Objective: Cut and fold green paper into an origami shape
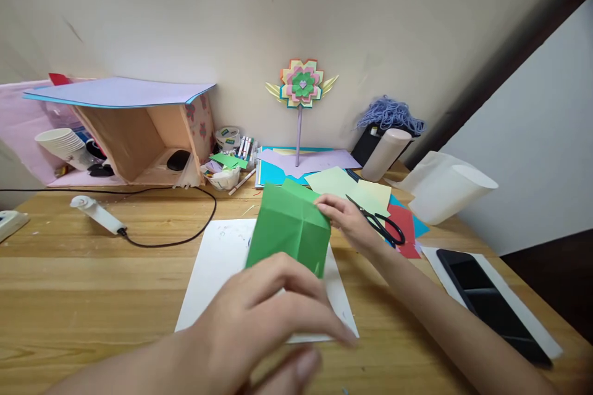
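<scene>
A green sheet of paper (290,228), marked with crossing fold creases, is held tilted up over a white sheet (217,278). My right hand (340,216) pinches its upper right edge between thumb and fingers. Close to the camera is my left hand (273,315), its fingers bent and apart from the thumb, with nothing seen between them. It covers the bottom of the green paper, and I cannot tell whether the two touch. Black-handled scissors (382,225) lie to the right of my right hand, on coloured paper pieces.
A glue gun (97,213) with a black cable lies left. Behind it stands an open box (139,136) with a purple top. A layered paper flower (302,83) on a stick leans at the wall. Right are a white paper roll (445,194) and a phone (491,302).
</scene>
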A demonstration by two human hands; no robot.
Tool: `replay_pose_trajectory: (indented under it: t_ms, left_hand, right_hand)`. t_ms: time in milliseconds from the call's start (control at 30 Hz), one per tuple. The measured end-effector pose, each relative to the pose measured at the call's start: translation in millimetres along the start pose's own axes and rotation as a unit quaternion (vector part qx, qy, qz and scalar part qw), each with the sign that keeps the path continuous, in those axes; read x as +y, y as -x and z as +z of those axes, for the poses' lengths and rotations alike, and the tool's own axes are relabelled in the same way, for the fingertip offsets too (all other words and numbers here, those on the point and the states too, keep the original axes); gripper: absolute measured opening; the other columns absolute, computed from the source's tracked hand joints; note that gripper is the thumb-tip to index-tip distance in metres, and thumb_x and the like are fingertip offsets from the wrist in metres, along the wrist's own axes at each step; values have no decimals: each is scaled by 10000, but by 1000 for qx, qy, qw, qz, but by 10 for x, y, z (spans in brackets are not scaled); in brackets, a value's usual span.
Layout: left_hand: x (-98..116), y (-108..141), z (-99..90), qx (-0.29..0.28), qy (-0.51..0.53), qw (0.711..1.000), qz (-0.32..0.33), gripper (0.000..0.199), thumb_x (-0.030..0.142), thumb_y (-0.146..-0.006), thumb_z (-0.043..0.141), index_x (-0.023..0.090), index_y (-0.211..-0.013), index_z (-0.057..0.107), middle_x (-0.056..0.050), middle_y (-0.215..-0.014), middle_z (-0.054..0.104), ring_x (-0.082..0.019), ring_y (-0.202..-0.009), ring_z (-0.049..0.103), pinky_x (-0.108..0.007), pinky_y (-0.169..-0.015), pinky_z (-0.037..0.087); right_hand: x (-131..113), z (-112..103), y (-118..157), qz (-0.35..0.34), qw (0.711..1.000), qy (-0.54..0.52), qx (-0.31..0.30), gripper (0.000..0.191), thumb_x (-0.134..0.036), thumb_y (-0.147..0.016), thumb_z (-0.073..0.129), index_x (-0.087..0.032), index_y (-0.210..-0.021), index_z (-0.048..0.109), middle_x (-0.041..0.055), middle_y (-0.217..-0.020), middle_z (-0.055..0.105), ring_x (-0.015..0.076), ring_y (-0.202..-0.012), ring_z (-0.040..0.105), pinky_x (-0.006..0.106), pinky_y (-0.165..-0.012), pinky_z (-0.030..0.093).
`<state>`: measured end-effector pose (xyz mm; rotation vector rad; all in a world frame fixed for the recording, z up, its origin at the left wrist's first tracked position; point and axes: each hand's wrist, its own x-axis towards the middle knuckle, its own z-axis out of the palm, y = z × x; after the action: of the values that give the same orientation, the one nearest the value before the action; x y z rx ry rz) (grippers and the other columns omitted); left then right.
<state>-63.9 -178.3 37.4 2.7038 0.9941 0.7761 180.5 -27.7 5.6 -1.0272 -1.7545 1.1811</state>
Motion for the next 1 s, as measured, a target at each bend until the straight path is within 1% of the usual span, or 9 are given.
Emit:
replay_pose_trajectory:
  t_ms: [67, 133, 200, 300, 400, 567, 733, 867, 1000]
  left_hand:
    - [-53, -440, -116, 26, -9, 1000, -4, 294, 180, -872, 353, 259, -1096, 526, -65, -1026, 619, -171, -882, 590, -304, -703, 518]
    - [-185, -560, 18, -6, -42, 998, -44, 245, 179, -876, 365, 200, -1054, 532, -91, -1045, 609, -185, -858, 590, -323, -700, 507]
    - [-389, -480, 283, -53, -54, 993, -92, 230, 211, -890, 365, 176, -1039, 538, -99, -1077, 598, -195, -905, 588, -344, -751, 507]
    - [-708, -302, 643, -68, -88, 985, -133, 248, 237, -880, 404, 149, -1074, 531, -119, -1123, 584, -223, -977, 575, -378, -811, 501]
    - [-887, -233, 795, -67, -121, 979, -148, 284, 271, -868, 445, 110, -1086, 531, -135, -1131, 582, -241, -1014, 559, -390, -857, 485]
    - [-902, -219, 817, -73, -144, 977, -142, 389, 303, -885, 411, 72, -1189, 483, -168, -1209, 548, -260, -1096, 520, -407, -899, 462]
    - [-924, -189, 839, -68, -118, 981, -141, 421, 300, -890, 382, 104, -1257, 448, -137, -1264, 525, -234, -1120, 501, -391, -938, 435]
    - [-936, -188, 837, -70, -113, 980, -146, 425, 302, -894, 367, 106, -1262, 448, -130, -1277, 519, -231, -1122, 495, -390, -947, 429]
    - [-936, -190, 838, -75, -113, 979, -152, 433, 303, -897, 362, 100, -1273, 436, -117, -1287, 513, -226, -1128, 487, -385, -953, 429]
  right_hand:
    - [103, 61, -117, 44, 994, 29, -91, 229, -380, -815, 502, -164, -772, 565, -12, -640, 538, 112, -558, 491, 219, -500, 398]
    - [269, 150, -201, 37, 990, 69, -120, 223, -358, -812, 499, -160, -754, 584, 5, -702, 589, 128, -628, 530, 233, -562, 420]
    - [430, 240, -259, 8, 983, 130, -129, 191, -305, -814, 492, -169, -782, 622, 21, -804, 639, 150, -727, 565, 257, -643, 435]
    - [549, 337, -313, -20, 976, 181, -120, 188, -281, -820, 487, -195, -818, 654, 24, -867, 668, 168, -774, 584, 287, -696, 443]
    - [526, 398, -296, -10, 983, 165, -76, 210, -276, -809, 521, -213, -976, 630, 40, -1022, 647, 170, -839, 577, 310, -760, 446]
    - [580, 475, -59, 62, 996, 67, 14, 396, -280, -729, 625, -179, -1101, 531, 39, -883, 599, 153, -773, 561, 271, -662, 480]
    - [738, 480, 113, 31, 994, 82, 60, 370, -286, -741, 620, -175, -1085, 545, 23, -796, 544, 142, -678, 533, 273, -607, 475]
    - [674, 487, 140, -53, 986, 159, 2, 223, -198, -808, 522, -209, -1004, 629, 33, -786, 523, 161, -704, 514, 288, -602, 464]
    - [594, 504, 181, -144, 965, 216, -43, 430, -68, -813, 436, -297, -1140, 595, 44, -833, 488, 184, -812, 511, 344, -702, 479]
